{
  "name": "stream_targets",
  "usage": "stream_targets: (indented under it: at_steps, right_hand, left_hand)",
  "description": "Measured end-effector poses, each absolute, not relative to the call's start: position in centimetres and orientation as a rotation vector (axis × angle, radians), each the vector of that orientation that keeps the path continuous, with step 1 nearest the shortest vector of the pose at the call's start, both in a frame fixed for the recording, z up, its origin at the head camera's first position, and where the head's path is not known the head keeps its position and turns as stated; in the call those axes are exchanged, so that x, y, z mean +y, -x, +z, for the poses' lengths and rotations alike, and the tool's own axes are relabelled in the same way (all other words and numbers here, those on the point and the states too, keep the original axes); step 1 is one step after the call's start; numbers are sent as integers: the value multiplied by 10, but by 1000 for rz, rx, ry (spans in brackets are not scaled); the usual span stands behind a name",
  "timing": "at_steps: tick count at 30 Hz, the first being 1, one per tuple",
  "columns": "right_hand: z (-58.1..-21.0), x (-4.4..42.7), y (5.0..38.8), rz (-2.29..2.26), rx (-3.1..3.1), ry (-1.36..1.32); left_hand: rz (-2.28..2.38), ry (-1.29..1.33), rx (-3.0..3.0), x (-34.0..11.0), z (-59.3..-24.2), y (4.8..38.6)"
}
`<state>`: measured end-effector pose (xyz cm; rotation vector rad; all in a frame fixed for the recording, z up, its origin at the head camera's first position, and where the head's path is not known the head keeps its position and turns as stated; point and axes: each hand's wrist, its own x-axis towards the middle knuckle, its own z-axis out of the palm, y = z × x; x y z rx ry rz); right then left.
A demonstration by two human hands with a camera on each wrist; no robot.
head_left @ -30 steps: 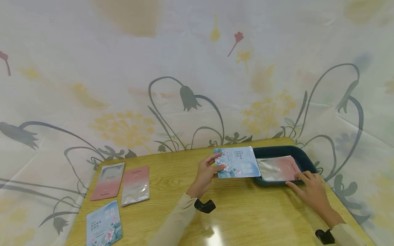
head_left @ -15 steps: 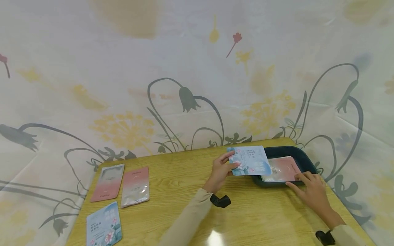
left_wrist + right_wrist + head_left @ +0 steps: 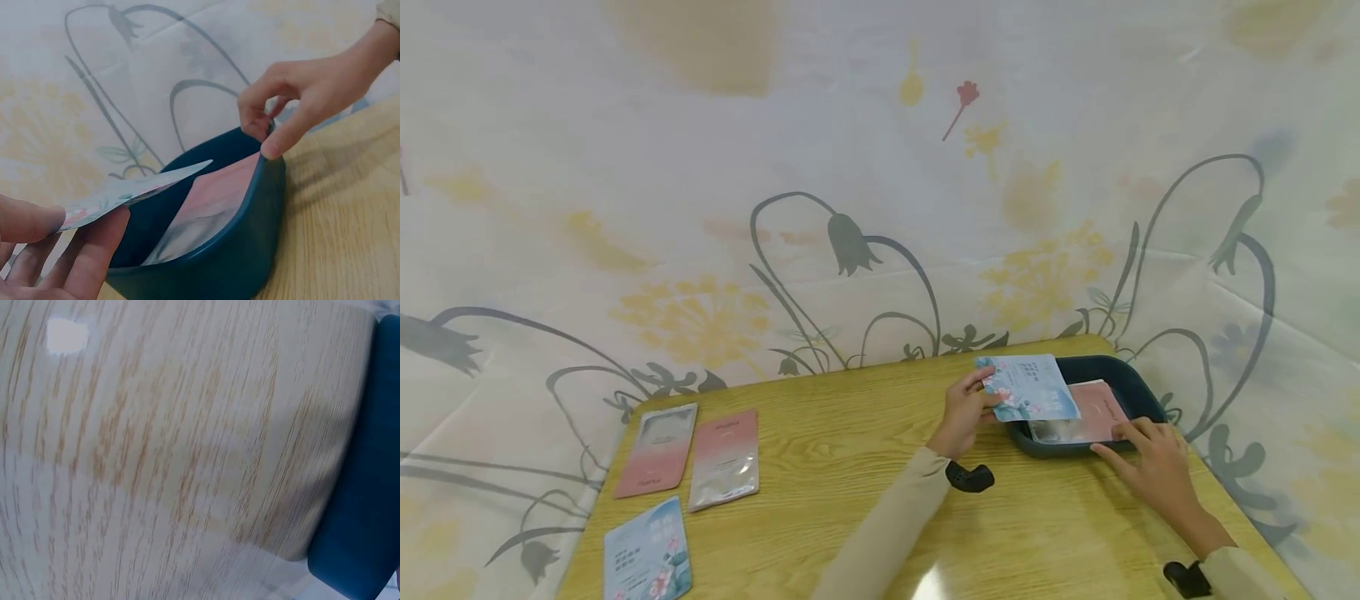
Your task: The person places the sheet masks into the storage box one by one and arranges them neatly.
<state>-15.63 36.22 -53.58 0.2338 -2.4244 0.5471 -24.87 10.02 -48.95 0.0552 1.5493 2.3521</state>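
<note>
Packet (image 3: 1033,387), pale blue, now hangs farther over the dark tray (image 3: 1138,392).

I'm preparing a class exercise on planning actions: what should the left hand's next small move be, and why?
The left hand should probably ease its blue packet right and down into the dark tray: the packet is raised, only partly over it; a pink packet lies inside; the right hand pinches the tray's edge.

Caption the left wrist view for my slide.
Left hand pinches a floral packet above a teal tray holding a pink packet as the right hand grips the tray.
</note>
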Motion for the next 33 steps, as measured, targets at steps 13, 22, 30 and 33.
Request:
stream_targets:
  at_steps: [13,22,30,33]
  right_hand:
    - [-535,365,156,520,-2435,-212]
    - [-537,364,159,497,-2410,-244]
    - [-536,363,158,505,-2416,-233]
    - [-536,363,158,509,-2412,-231]
  left_hand:
    - [2275,-91,1633,147,-496,247]
    - [2285,-221,1751,168,-505,237]
    - [2151,-140,2073,179,-502,237]
    - [2047,-159,2217,180,-503,237]
